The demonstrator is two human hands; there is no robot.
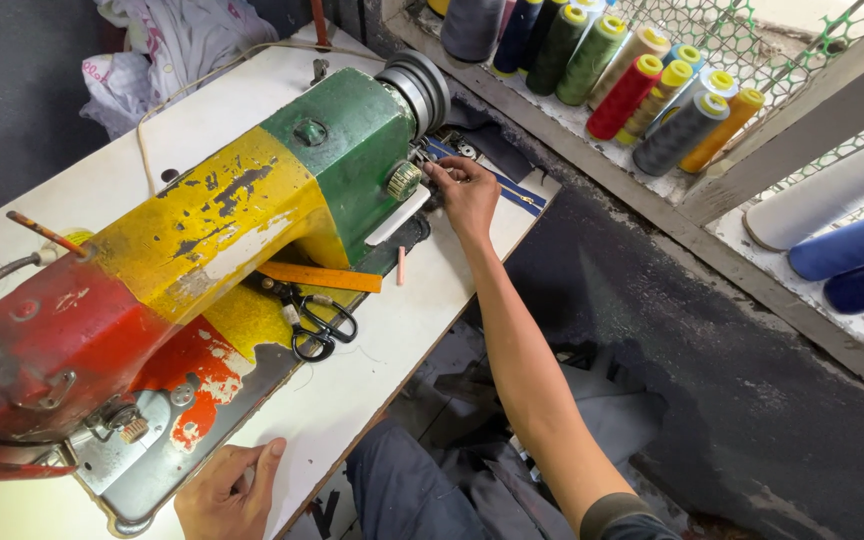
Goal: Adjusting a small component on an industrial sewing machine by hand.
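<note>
Head | right hand (pixel 467 192) pinching sewing machine (pixel 252 210) knob | left hand (pixel 227 490) relaxed on table (pixel 372 370) | scissors (pixel 314 325), ruler (pixel 317 277) between

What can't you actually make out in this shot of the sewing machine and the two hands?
- Head view: the right hand reaches beside the sewing machine; what its fingertips touch is too small to tell.
- The left hand rests at the table's edge; its wrist is cut off by the bottom border.
- The needle end is cut off at the left border.
- The scissors' blades are hidden under the machine arm.
</note>
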